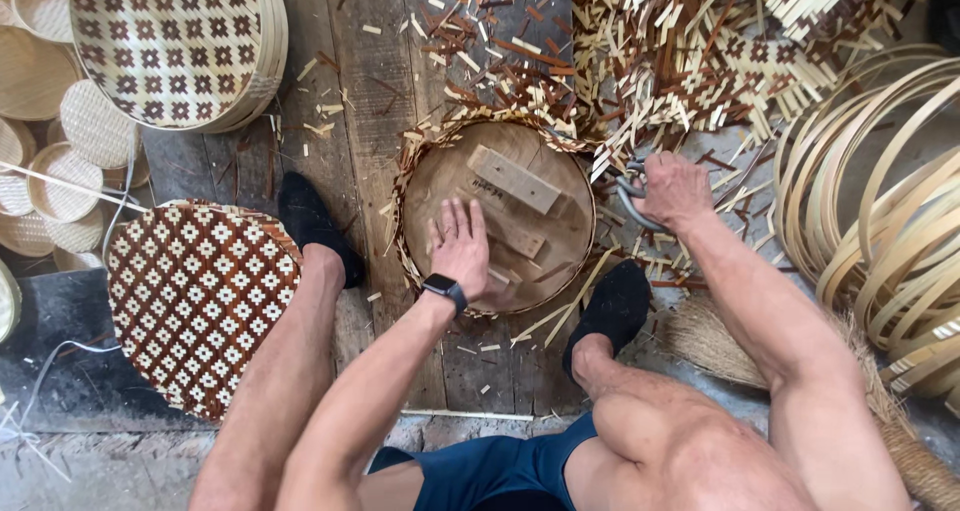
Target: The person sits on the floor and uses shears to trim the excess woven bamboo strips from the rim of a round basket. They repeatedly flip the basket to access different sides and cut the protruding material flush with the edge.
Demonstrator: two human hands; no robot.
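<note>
My left hand point(460, 243) lies flat, fingers spread, on the round wooden form point(497, 214) between my feet. My right hand point(676, 189), at three o'clock from it, grips shears point(630, 199), blades mostly hidden. Cut strips point(600, 51) pile at twelve; a patterned tray point(195, 296) lies at nine.

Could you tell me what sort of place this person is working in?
Probably a bamboo basket-weaving workshop. Stacked checkered woven trays, coiled bamboo hoops and a heap of cut strips lie around. The left hand presses a round wooden form; the right hand grips shears.
</note>
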